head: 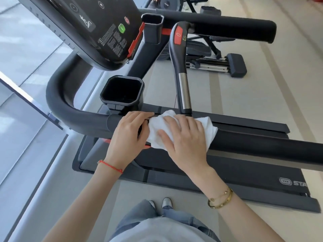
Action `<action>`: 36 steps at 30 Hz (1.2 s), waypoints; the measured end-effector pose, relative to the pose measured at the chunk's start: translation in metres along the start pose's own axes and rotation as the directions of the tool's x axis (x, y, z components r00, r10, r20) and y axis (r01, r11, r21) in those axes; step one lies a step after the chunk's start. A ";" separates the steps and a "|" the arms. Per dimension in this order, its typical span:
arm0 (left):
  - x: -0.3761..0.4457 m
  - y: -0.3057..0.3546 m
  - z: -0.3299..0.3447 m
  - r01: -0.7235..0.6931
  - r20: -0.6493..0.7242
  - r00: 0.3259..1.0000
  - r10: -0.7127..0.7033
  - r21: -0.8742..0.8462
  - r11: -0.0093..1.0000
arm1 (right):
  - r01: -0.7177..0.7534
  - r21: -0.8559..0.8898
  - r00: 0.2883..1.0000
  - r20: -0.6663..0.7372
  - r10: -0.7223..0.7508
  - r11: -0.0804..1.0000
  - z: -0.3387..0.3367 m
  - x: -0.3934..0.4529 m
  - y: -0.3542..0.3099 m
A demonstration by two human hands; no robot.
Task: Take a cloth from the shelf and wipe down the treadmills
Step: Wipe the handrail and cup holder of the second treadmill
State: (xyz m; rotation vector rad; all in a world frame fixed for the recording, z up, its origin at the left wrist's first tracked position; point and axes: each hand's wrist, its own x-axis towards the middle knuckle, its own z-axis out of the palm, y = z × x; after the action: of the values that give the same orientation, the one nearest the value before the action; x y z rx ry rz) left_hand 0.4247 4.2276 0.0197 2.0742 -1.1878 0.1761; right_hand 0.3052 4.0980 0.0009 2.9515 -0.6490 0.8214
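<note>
Right hand [185, 137] presses the white cloth [157, 135] flat-fingered onto the treadmill handrail [262, 145]; left hand [129, 135] pinches the cloth's edge. Beyond the handrail: cup holder [122, 91], console [87, 23], pale gym floor [244, 102]. Below it, the belt deck [227, 172].

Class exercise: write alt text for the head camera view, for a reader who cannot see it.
Both hands work a white cloth on a treadmill's black handrail: the right hand presses it flat, the left hand grips the rail beside it. A cup holder sits behind.
</note>
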 end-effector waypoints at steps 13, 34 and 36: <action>0.040 -0.071 -0.050 0.207 -0.261 0.950 -0.172 0.114 0.972 | -0.213 0.335 0.977 0.097 0.191 0.918 -0.005 0.075 -0.035; 0.108 -0.164 -0.055 0.178 0.264 0.950 -0.166 -0.021 0.984 | -0.614 0.271 0.687 0.647 0.331 0.742 0.047 0.156 -0.067; 0.107 -0.164 -0.056 0.183 0.267 0.949 -0.166 -0.039 0.982 | -0.563 0.252 0.721 0.615 0.319 0.787 0.054 0.176 -0.065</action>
State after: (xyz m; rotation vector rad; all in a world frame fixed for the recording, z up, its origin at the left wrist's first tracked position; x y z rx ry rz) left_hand 0.6281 4.2402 0.0224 2.1814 -1.1365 -0.2251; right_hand 0.4942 4.0832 0.0483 3.5077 -1.4509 0.0661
